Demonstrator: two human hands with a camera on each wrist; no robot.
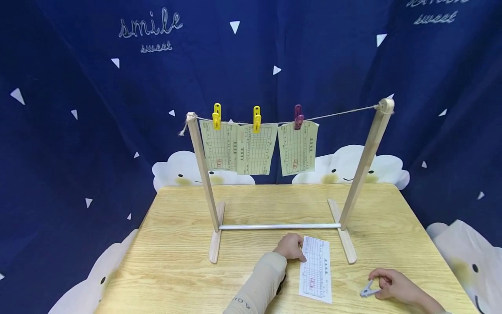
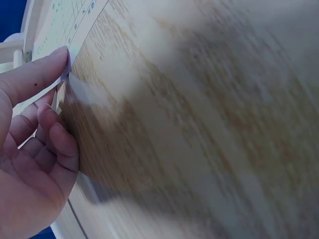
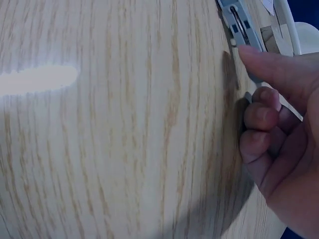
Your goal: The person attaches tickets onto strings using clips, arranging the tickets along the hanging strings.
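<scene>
A printed paper slip (image 1: 316, 269) with a red stamp lies low over the table in front of the rack. My left hand (image 1: 291, 247) pinches its left edge between thumb and fingers; the left wrist view shows the thumb on the sheet (image 2: 75, 25). To the right, my right hand (image 1: 398, 285) holds a grey plastic clip (image 1: 369, 291) by its handles, its tip pointing left. In the right wrist view the clip (image 3: 240, 25) sits under the thumb. Three similar slips hang from the string: two by yellow clips (image 1: 256, 120), one by a purple clip (image 1: 299, 117).
A wooden rack has a left post (image 1: 204, 174), a right post (image 1: 364, 165) and a white crossbar (image 1: 280, 226). String (image 1: 341, 113) runs between the post tops. The wooden table (image 1: 176, 270) stands before a blue curtain (image 1: 78, 131) with cloud prints.
</scene>
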